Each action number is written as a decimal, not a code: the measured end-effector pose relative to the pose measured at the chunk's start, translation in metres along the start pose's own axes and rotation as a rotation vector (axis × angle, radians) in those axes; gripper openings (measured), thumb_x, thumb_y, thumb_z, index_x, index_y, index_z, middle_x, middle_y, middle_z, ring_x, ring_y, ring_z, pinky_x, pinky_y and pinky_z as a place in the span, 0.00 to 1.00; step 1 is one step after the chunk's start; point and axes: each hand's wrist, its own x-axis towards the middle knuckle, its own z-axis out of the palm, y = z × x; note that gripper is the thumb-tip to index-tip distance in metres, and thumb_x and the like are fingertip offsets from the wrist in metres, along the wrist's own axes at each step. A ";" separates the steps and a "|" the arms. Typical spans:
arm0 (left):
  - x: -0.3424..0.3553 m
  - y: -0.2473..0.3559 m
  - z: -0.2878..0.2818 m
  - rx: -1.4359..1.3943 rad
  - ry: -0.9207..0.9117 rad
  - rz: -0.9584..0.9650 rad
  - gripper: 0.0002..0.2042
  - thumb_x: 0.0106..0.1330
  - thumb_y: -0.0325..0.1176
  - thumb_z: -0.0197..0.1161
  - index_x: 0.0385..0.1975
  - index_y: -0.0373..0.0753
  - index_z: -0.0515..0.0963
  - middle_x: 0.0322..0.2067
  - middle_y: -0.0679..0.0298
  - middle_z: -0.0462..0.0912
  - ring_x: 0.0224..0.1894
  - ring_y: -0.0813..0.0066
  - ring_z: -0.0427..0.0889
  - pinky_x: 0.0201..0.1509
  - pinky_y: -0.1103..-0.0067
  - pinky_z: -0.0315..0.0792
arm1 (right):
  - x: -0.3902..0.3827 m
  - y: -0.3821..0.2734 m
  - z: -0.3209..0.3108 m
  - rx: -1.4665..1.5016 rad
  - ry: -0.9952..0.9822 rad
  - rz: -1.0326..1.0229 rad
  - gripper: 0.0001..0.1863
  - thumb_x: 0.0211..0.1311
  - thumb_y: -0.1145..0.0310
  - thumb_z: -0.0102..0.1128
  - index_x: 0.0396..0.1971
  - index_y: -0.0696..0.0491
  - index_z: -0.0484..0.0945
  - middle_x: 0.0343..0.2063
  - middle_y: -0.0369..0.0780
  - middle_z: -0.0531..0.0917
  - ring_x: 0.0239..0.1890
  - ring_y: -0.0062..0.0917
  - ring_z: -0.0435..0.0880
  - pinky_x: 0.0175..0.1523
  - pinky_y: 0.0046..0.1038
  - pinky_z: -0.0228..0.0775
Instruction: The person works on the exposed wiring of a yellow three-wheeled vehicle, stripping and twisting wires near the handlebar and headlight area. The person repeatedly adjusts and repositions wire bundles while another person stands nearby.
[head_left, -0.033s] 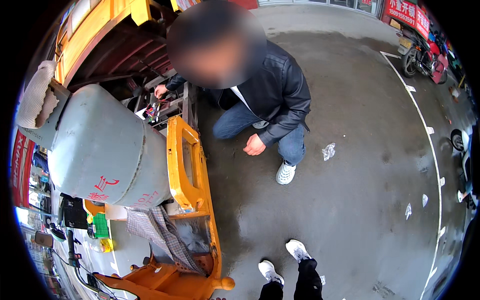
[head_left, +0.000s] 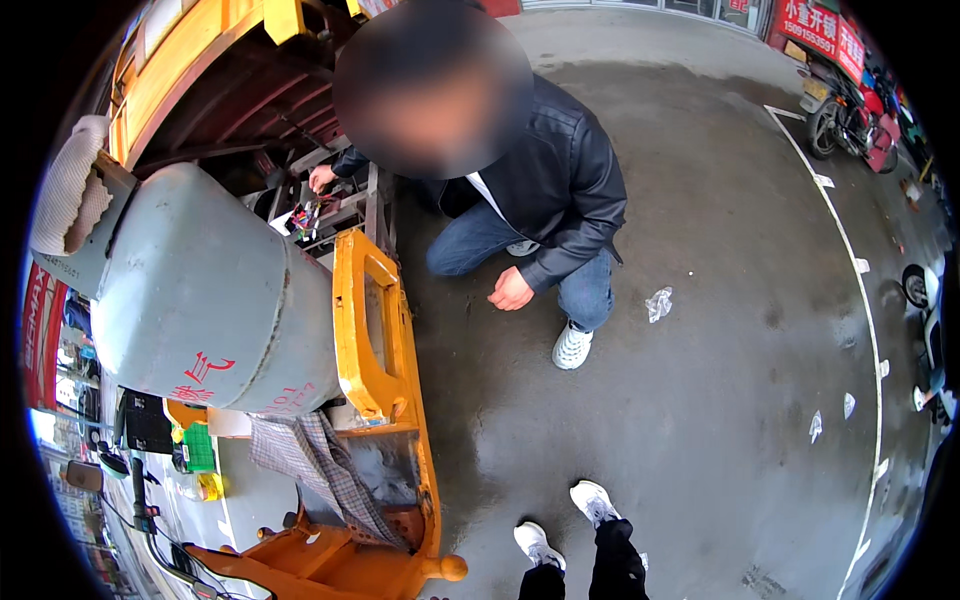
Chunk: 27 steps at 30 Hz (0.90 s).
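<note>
Neither of my hands shows clearly; only my white shoes [head_left: 537,545] and dark trouser legs appear at the lower edge. A crouching person in a black jacket [head_left: 575,170] faces an orange three-wheeled vehicle [head_left: 370,560]. That person's one hand [head_left: 321,178] reaches to a bundle of coloured wires [head_left: 303,220] in the vehicle's metal frame under the raised cargo bed [head_left: 215,75]. Their other hand [head_left: 511,289] hangs by the knee with the fingers curled. A large grey gas cylinder [head_left: 190,290] lies on its side on the vehicle, next to the wires.
A checked cloth [head_left: 310,465] drapes below the cylinder. Handlebars [head_left: 150,515] stand at the lower left. The wet pavement [head_left: 700,440] has scraps of clear plastic [head_left: 659,304] and a white painted line [head_left: 858,270]. A red motorcycle [head_left: 860,125] is parked at the far right.
</note>
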 end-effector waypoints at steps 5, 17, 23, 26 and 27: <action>-0.016 0.019 0.042 -0.686 -0.038 -0.209 0.17 0.64 0.43 0.63 0.48 0.44 0.69 0.45 0.56 0.81 0.47 0.63 0.79 0.45 0.53 0.73 | 0.022 -0.029 -0.108 -0.279 -0.200 -0.149 0.28 0.65 0.58 0.52 0.58 0.64 0.72 0.59 0.51 0.73 0.60 0.50 0.68 0.65 0.50 0.59; -0.044 0.013 0.032 -1.105 -0.059 -0.103 0.11 0.69 0.34 0.55 0.48 0.43 0.77 0.46 0.58 0.82 0.46 0.67 0.82 0.45 0.70 0.76 | 0.017 -0.028 -0.085 -0.252 0.000 -0.133 0.33 0.65 0.56 0.55 0.62 0.65 0.66 0.52 0.50 0.76 0.52 0.45 0.72 0.60 0.39 0.66; -0.037 0.017 0.032 -1.310 -0.281 0.124 0.21 0.71 0.36 0.54 0.64 0.45 0.65 0.59 0.66 0.74 0.60 0.68 0.72 0.59 0.67 0.69 | 0.021 -0.001 -0.054 -0.281 0.063 -0.183 0.38 0.58 0.54 0.66 0.62 0.63 0.67 0.44 0.48 0.78 0.48 0.41 0.75 0.58 0.39 0.67; -0.052 0.047 0.025 -1.237 -0.276 -0.063 0.28 0.72 0.31 0.49 0.73 0.45 0.55 0.70 0.67 0.63 0.65 0.64 0.69 0.62 0.64 0.66 | 0.023 0.005 -0.050 -0.319 0.074 -0.141 0.40 0.56 0.54 0.68 0.64 0.60 0.66 0.47 0.46 0.77 0.50 0.39 0.74 0.58 0.38 0.67; -0.058 0.041 0.016 -1.261 -0.318 -0.033 0.29 0.71 0.30 0.49 0.73 0.44 0.54 0.71 0.66 0.62 0.66 0.62 0.68 0.62 0.64 0.65 | 0.021 0.007 -0.044 -0.322 0.109 -0.155 0.40 0.54 0.54 0.69 0.63 0.59 0.67 0.45 0.44 0.77 0.49 0.37 0.74 0.57 0.36 0.68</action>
